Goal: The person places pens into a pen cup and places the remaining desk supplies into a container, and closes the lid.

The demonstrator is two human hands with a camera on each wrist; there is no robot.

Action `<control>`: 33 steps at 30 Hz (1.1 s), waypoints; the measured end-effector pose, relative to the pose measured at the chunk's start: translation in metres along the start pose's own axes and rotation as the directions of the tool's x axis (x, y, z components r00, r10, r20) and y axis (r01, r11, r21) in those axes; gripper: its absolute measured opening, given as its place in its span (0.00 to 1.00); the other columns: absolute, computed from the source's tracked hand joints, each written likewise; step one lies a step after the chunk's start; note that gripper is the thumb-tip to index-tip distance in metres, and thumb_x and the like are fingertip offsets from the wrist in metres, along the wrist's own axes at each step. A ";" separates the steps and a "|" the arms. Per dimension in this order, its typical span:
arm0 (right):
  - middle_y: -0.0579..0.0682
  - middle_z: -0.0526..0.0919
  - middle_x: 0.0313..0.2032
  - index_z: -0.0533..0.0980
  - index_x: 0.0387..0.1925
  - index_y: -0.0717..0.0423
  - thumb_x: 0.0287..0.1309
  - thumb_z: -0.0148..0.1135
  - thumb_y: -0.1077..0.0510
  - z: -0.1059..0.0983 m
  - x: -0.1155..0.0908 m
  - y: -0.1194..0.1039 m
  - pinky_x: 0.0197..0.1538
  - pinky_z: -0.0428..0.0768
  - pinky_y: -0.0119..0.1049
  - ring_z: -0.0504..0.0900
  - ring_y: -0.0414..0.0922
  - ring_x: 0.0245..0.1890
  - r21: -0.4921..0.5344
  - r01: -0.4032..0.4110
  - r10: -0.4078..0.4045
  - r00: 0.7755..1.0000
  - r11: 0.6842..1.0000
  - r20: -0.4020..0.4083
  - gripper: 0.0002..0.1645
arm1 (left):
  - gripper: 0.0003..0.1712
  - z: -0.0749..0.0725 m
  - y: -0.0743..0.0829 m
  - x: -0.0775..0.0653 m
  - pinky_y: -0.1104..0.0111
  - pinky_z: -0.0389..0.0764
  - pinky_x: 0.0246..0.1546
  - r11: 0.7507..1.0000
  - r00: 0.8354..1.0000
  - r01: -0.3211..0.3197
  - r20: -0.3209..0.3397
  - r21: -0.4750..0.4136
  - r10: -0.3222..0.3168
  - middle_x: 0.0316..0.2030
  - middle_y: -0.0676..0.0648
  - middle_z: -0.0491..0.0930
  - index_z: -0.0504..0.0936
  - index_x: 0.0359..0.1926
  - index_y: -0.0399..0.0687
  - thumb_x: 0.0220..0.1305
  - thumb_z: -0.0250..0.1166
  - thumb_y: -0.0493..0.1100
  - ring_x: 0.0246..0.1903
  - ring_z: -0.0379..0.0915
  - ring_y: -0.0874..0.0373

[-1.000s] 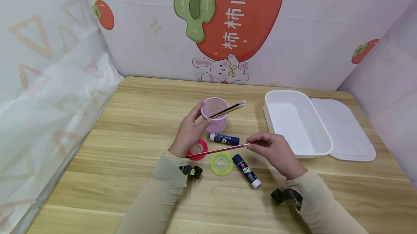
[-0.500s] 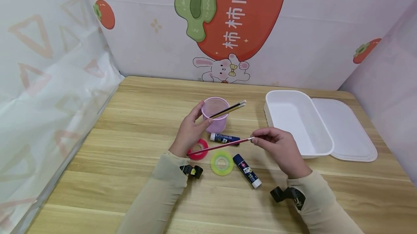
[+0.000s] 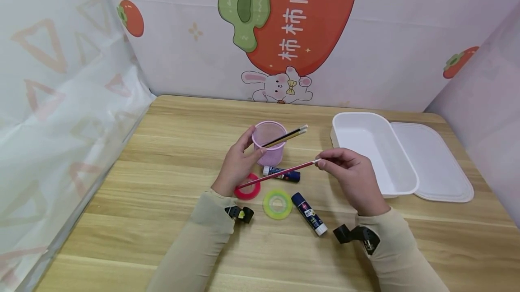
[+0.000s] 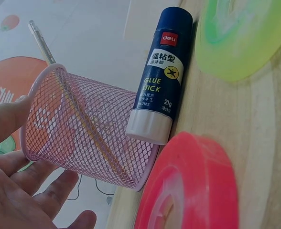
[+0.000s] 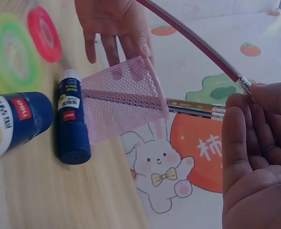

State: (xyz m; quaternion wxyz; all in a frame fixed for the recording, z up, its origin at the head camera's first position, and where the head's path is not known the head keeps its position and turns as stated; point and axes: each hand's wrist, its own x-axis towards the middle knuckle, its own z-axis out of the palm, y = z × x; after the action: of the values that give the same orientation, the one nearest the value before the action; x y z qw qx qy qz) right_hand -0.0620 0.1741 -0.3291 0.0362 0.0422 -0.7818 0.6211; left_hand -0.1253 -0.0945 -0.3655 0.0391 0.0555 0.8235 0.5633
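Note:
A pink mesh pen cup (image 3: 273, 155) stands upright on the table, two pencils (image 3: 289, 136) leaning in it with their eraser ends up. My left hand (image 3: 239, 164) holds the cup by its rim, thumb on the near side and fingers behind. To its right, my right hand (image 3: 354, 175) pinches a red striped pencil (image 3: 284, 171) at the metal ferrule end. That pencil slants down to the left in front of the cup, its far tip over the red tape roll (image 3: 255, 192). The right wrist view shows the ferrule (image 5: 243, 85) between thumb and fingers.
One glue stick (image 3: 286, 174) lies just in front of the cup, another (image 3: 309, 214) nearer me. A yellow-green tape roll (image 3: 266, 204) lies left of the nearer one. At right stands a white box (image 3: 378, 159), partly over its white lid (image 3: 443, 165).
My right hand has risen slightly away from me and to the right, bringing the red pencil's held end up with it. The left hand and the cup have stayed put.

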 end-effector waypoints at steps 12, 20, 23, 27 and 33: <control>0.49 0.87 0.38 0.82 0.44 0.66 0.62 0.69 0.62 0.001 0.004 -0.015 0.45 0.84 0.31 0.85 0.42 0.39 0.091 0.060 -0.055 0.997 0.994 -0.063 0.12 | 0.41 0.001 0.000 0.000 0.47 0.64 0.69 1.000 1.000 -0.010 0.006 -0.013 0.010 0.72 0.45 0.66 0.59 0.78 0.56 0.69 0.66 0.48 0.72 0.59 0.48; 0.50 0.87 0.37 0.81 0.43 0.72 0.58 0.69 0.70 -0.001 0.001 -0.019 0.42 0.84 0.29 0.86 0.41 0.36 0.164 0.144 -0.127 0.986 0.976 -0.106 0.11 | 0.41 0.002 -0.002 0.002 0.49 0.66 0.68 0.998 1.000 -0.012 0.004 -0.057 0.012 0.72 0.48 0.66 0.59 0.78 0.57 0.69 0.67 0.48 0.72 0.60 0.50; 0.49 0.88 0.36 0.81 0.43 0.74 0.58 0.69 0.70 -0.002 0.001 -0.018 0.41 0.84 0.28 0.86 0.40 0.35 0.144 0.152 -0.133 0.982 0.978 -0.136 0.12 | 0.41 0.002 -0.003 0.002 0.47 0.64 0.69 0.997 1.000 -0.020 0.000 -0.081 0.020 0.72 0.46 0.67 0.60 0.77 0.56 0.68 0.67 0.47 0.72 0.60 0.50; 0.52 0.88 0.37 0.80 0.43 0.76 0.57 0.70 0.71 0.000 0.001 -0.019 0.41 0.84 0.28 0.85 0.40 0.35 0.182 0.162 -0.128 0.974 0.970 -0.184 0.13 | 0.40 0.001 -0.005 0.002 0.47 0.63 0.69 0.995 1.000 -0.025 -0.009 -0.099 0.025 0.71 0.46 0.67 0.61 0.77 0.54 0.68 0.67 0.46 0.71 0.61 0.50; 0.56 0.88 0.37 0.81 0.42 0.75 0.55 0.69 0.74 0.002 0.000 -0.023 0.41 0.84 0.29 0.85 0.42 0.34 0.261 0.218 -0.145 0.952 0.941 -0.270 0.12 | 0.38 0.000 -0.004 0.000 0.52 0.67 0.68 0.996 0.999 -0.031 -0.020 -0.088 0.029 0.71 0.47 0.68 0.62 0.76 0.52 0.69 0.65 0.49 0.70 0.62 0.51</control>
State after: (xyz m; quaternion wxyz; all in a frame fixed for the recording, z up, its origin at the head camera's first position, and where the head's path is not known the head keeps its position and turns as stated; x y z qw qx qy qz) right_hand -0.0590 0.1674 -0.3075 0.1842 0.0417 -0.6652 0.7223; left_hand -0.1257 -0.0962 -0.3690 0.0254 0.0609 0.7971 0.6002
